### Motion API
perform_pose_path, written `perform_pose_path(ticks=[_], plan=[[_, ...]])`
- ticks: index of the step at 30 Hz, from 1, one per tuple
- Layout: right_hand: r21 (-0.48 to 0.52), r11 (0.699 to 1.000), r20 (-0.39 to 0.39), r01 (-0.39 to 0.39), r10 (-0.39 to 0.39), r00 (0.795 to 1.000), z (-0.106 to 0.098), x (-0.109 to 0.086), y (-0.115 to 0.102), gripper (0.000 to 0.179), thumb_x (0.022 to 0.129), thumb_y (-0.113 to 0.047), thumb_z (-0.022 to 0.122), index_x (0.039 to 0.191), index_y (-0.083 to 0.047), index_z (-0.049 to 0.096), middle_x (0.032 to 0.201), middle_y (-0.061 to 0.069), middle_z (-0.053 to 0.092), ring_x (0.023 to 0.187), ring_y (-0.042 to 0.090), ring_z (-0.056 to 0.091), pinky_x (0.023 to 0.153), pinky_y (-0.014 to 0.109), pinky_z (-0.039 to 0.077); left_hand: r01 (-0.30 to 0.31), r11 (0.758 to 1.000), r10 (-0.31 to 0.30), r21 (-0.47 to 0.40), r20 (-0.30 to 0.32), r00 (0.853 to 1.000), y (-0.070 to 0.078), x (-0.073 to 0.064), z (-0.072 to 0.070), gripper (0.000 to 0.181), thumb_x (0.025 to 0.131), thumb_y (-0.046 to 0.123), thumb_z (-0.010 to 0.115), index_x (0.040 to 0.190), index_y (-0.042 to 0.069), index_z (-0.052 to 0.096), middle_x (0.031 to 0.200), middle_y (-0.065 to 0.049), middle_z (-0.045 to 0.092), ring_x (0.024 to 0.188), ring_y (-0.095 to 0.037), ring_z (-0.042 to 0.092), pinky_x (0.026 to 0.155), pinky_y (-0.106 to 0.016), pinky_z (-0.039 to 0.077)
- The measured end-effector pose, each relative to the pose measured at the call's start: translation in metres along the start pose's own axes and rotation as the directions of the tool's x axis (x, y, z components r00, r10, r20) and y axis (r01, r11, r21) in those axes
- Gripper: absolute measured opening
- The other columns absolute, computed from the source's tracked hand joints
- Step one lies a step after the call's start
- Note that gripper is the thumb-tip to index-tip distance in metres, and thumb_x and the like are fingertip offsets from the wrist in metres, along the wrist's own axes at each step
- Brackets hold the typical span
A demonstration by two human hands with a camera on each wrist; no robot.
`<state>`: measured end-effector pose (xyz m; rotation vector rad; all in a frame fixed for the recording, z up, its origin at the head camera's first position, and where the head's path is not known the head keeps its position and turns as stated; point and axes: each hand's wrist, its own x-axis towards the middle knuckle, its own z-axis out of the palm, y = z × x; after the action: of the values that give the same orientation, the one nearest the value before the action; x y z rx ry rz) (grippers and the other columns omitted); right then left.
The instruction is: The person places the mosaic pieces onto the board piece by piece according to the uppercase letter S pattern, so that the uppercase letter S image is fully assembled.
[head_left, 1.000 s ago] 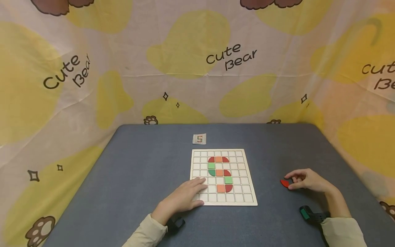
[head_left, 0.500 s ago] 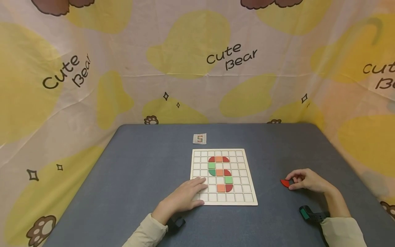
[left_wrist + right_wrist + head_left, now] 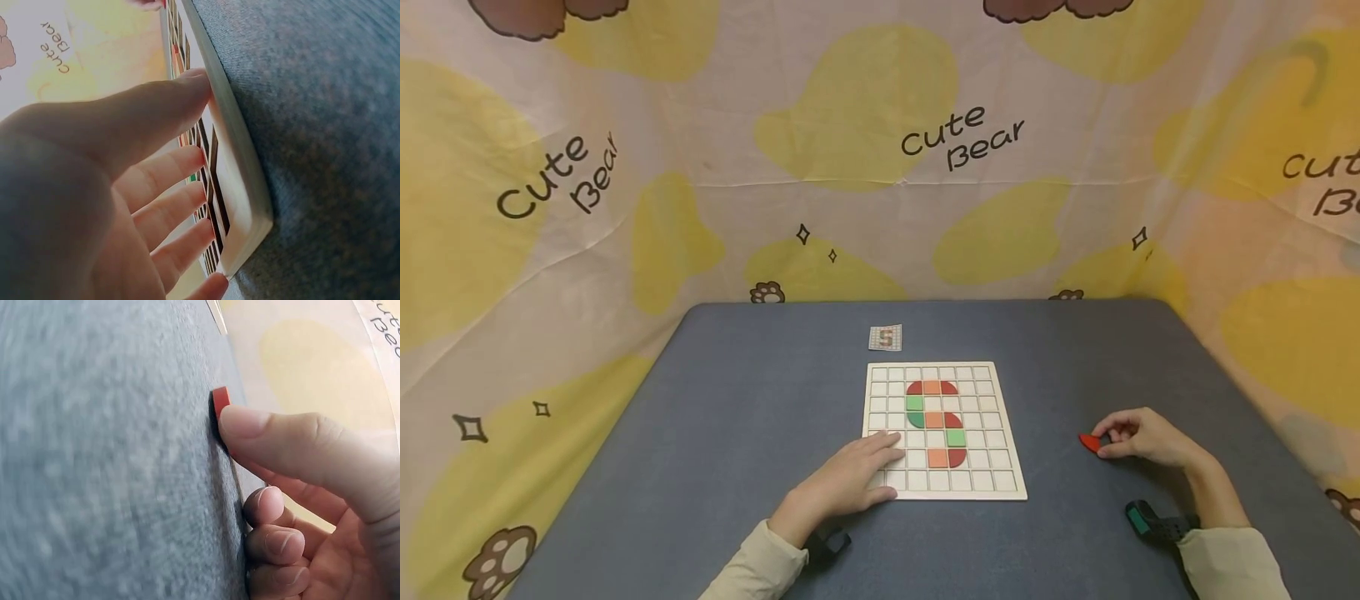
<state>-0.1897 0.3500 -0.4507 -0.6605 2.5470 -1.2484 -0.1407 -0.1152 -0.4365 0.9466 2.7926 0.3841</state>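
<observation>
My left hand [image 3: 850,477] rests on the near left corner of a white grid board [image 3: 984,457], fingers spread over its squares. In the left wrist view, the thumb [image 3: 156,106] lies along the board's edge and the fingertips touch the grid. Thumb and index finger of my right hand [image 3: 1153,437] pinch a flat red tile with a curved side [image 3: 1087,443], low over the table right of the board. The right wrist view shows the tile's end [image 3: 221,399] sticking out past the thumb, with the other fingers curled near the cloth.
On the board, dark red quarter-round tiles [image 3: 956,457], orange squares [image 3: 937,457], green squares [image 3: 955,437] and a dark green quarter-round [image 3: 915,420] form a winding line. A small pattern card [image 3: 885,337] lies behind it on the blue-grey table [image 3: 760,400]. A printed curtain [image 3: 850,108] surrounds the table.
The red tile has turned a little between my right fingertips, and that hand has shifted slightly left. My left hand stays where it was on the board.
</observation>
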Motion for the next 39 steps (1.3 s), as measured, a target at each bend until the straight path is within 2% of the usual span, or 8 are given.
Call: perform_pose_path(ticks=[11,20,32,39], plan=[[-0.028,0.996,-0.083,-0.082,0.08,0.993,0.009,0.009,-0.013,0.02,0.08,-0.012,0.076,0.094,0.001,0.07,0.066,-0.015,0.048,0.055,-0.002,0.043,0.05,0.019,0.035,-0.006,1.0,0.006,0.001,-0.008,1.0,-0.001,0.001,0.002,0.052,0.089,0.03,0.067,0.135,0.01,0.055,0.149,-0.009,0.047,0.141,-0.028,0.043,0.115,-0.044,0.038],[-0.004,0.998,-0.098,-0.068,0.067,0.993,0.019,0.016,-0.025,0.021,0.079,-0.01,0.076,0.095,0.003,0.07,0.067,-0.014,0.047,0.057,-0.002,0.043,0.05,0.02,0.034,-0.031,1.0,0.031,0.004,-0.019,0.999,0.0,0.0,0.001,0.051,0.088,0.029,0.068,0.134,0.009,0.055,0.148,-0.011,0.048,0.139,-0.029,0.045,0.113,-0.045,0.039],[0.013,1.0,-0.076,-0.011,0.012,0.997,0.03,0.023,-0.034,0.02,0.079,-0.008,0.076,0.094,0.003,0.068,0.067,-0.015,0.046,0.057,-0.004,0.043,0.048,0.02,0.035,-0.027,1.0,0.028,0.009,-0.023,0.999,0.0,0.0,0.003,0.051,0.088,0.03,0.068,0.134,0.009,0.056,0.148,-0.01,0.048,0.139,-0.029,0.045,0.113,-0.045,0.039],[0.0,1.0,-0.074,-0.014,0.014,0.997,0.033,0.027,-0.041,0.021,0.079,-0.009,0.077,0.095,0.003,0.068,0.067,-0.013,0.047,0.057,-0.004,0.043,0.049,0.019,0.035,-0.024,1.0,0.024,0.011,-0.024,0.999,0.0,0.0,0.002,0.051,0.088,0.029,0.068,0.134,0.01,0.056,0.148,-0.01,0.048,0.139,-0.029,0.045,0.113,-0.045,0.039]])
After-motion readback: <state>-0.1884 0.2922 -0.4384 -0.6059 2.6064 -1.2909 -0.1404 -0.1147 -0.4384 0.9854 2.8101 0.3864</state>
